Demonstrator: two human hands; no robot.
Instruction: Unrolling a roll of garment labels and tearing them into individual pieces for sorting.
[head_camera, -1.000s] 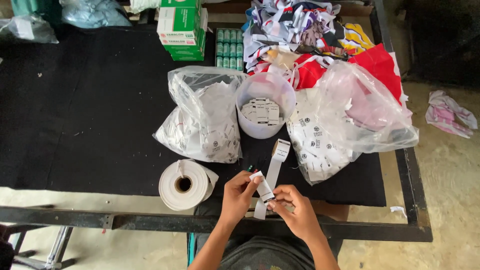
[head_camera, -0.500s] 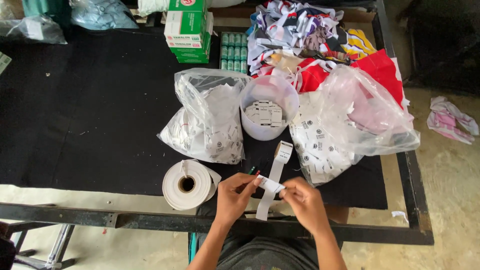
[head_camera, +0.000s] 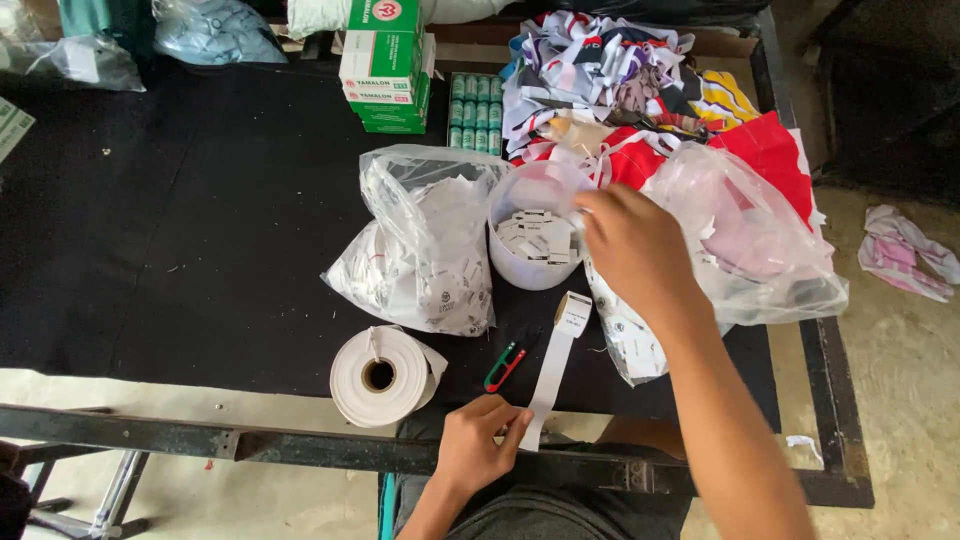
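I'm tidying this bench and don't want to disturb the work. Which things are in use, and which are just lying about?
In use:
left hand pinching the white label strip
right hand over the white tub of cut labels
red-handled snips

Lying about:
white tape roll
green boxes
fabric scrap pile

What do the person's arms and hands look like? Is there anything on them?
Both arms are bare, with no sleeves showing. The left hand and the right hand have no gloves, and no rings, watch or bracelets can be seen. The right hand is a little blurred.
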